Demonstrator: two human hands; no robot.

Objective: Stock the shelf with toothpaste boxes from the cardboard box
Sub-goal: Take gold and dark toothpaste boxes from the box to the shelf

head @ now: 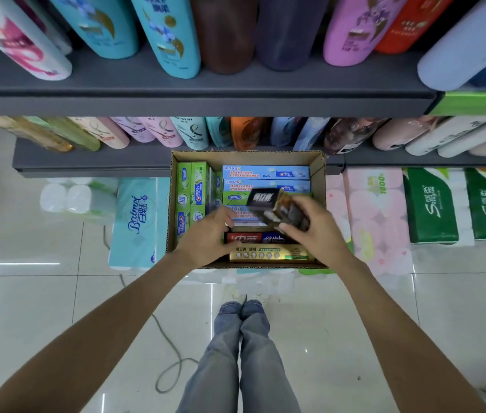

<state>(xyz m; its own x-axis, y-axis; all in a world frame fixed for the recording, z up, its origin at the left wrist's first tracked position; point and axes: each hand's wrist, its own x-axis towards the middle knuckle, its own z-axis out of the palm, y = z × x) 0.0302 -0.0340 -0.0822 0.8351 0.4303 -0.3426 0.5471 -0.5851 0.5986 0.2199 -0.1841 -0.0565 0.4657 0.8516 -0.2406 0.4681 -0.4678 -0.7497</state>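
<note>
An open cardboard box (317, 174) stands below me, in front of the lower shelf. Inside lie several toothpaste boxes: green ones (191, 189) on the left, blue ones (265, 172) at the back, a red-and-blue one (253, 238) and a gold one (268, 253) at the front. My right hand (310, 231) grips a dark black-and-brown toothpaste box (277, 208), blurred and tilted, just above the others. My left hand (206, 236) reaches into the box on the left with its fingers curled among the boxes; what they touch is hidden.
Two grey shelves (194, 96) run across the top, lined with shampoo bottles (164, 34). Tissue and toilet-paper packs (134, 216) lie on the tiled floor either side of the cardboard box. A grey cable (170, 347) trails on the floor beside my legs (241, 353).
</note>
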